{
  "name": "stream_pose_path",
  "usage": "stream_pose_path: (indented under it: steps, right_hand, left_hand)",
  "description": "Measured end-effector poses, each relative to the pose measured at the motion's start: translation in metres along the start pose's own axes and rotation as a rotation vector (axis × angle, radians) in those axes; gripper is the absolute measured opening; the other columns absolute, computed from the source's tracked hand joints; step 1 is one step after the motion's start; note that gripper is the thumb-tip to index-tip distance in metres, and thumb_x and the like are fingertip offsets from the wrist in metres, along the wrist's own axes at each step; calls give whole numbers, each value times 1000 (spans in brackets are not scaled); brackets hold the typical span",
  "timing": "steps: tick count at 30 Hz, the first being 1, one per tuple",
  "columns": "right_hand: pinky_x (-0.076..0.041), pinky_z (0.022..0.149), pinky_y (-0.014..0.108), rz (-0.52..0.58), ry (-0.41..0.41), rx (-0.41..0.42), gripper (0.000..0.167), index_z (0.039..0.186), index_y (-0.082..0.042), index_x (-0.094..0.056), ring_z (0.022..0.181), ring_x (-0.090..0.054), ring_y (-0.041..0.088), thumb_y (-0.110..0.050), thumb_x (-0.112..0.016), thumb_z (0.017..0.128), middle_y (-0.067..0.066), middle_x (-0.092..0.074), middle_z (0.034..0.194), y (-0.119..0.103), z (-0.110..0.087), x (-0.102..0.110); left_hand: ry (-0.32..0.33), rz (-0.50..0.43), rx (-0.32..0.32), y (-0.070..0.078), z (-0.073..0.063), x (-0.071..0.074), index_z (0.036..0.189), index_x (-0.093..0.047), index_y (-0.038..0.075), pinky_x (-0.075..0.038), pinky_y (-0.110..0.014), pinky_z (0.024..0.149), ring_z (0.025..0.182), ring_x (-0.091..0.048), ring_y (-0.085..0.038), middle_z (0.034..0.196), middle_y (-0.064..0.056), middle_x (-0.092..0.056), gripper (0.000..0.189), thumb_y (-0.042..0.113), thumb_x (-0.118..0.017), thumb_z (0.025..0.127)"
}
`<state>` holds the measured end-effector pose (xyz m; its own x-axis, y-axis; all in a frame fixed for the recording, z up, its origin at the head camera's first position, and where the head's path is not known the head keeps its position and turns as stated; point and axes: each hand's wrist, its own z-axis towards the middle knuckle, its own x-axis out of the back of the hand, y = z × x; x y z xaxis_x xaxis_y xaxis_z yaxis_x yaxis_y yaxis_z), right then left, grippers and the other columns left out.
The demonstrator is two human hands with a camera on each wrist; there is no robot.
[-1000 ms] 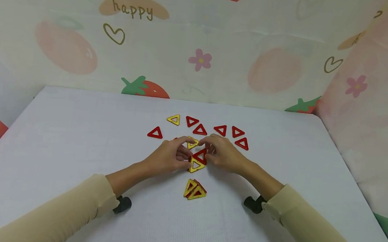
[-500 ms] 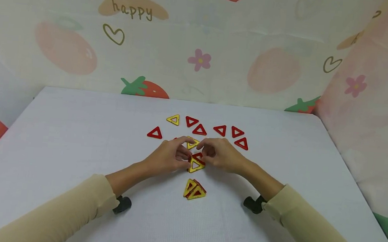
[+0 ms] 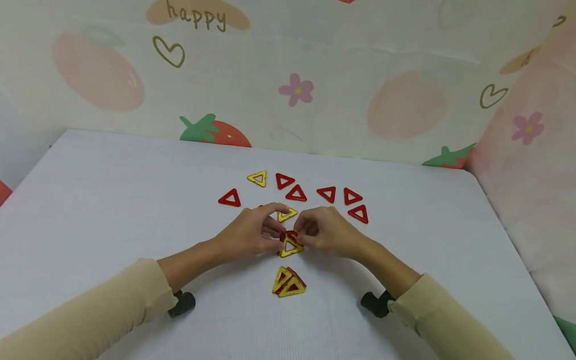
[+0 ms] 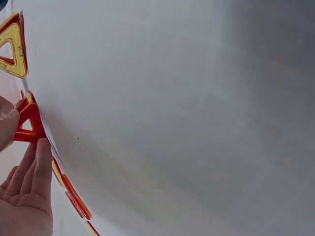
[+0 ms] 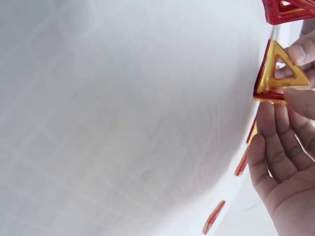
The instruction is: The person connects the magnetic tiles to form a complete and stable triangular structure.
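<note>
Both hands work at a small cluster of triangular magnetic tiles at the table's middle. My left hand (image 3: 252, 233) grips its left side, thumb on the near side and fingers behind. From the right, my right hand (image 3: 333, 232) pinches a red triangle tile (image 3: 291, 233) at the top with thumb and forefinger. A yellow triangle tile (image 3: 291, 253) faces the near right, tilted up against the others. A red face (image 4: 36, 121) shows toward the left wrist view, and the yellow face (image 5: 269, 74) toward the right one. The cluster's far side is hidden by fingers.
Nearer me lies a cluster of yellow and red triangle tiles (image 3: 301, 288). Behind the hands are a yellow tile (image 3: 291, 213), partly covered by left fingers, a red one (image 3: 224, 201) at left, and several more, including a red tile (image 3: 365, 214) at right. A patterned backdrop (image 3: 292, 129) rises behind.
The red tile at the top has tipped down against the yellow one, its opening now mostly hidden. The right hand moved slightly left and down with it; the left hand stayed put.
</note>
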<state>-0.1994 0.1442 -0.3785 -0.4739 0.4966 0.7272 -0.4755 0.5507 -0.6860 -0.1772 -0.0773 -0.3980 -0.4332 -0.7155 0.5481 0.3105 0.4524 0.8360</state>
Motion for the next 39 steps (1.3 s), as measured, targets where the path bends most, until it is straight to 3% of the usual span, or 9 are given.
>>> stream_pose_path:
  steps: [11,28,39]
  right_hand:
    - [-55,67,24,10,-58,-6,5,92,-4,-72,73,-60,11,-8,-73,90,-4,-68,82,2,1,-4]
    - [-53,71,24,-40,-47,21,4,93,-8,-71,76,-59,10,-7,-73,89,-5,-66,83,3,2,-4]
    - [-53,74,25,-60,-33,19,6,94,-7,-71,79,-60,11,-5,-72,89,-4,-67,85,2,4,-5]
  left_hand:
    - [-5,9,-12,0,1,-1,138,-50,3,-57,-31,85,100,-72,-22,111,-13,-73,63,7,-81,83]
    - [25,68,-35,1,1,-2,136,-53,5,-58,-30,81,101,-70,-21,112,-11,-73,60,8,-81,83]
    - [41,107,-53,4,-1,-2,141,-51,8,-54,-42,94,113,-66,-23,112,-7,-73,65,8,-80,83]
